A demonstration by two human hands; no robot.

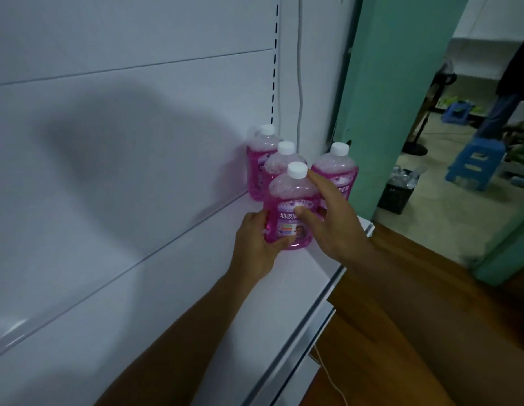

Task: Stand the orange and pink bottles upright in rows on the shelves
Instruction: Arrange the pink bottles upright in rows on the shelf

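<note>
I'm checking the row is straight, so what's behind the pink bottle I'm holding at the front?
Two more pink bottles stand upright behind the front bottle: one directly behind, another against the shelf's back wall. The front bottle covers their lower halves, so their bases are hidden.

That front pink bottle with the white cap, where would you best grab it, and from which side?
Probably around the wide lower body of the front pink bottle, from the open left and front. It stands upright, other pink bottles crowd behind and right, and the left hand already holds its base there. The cap is narrow.
</note>
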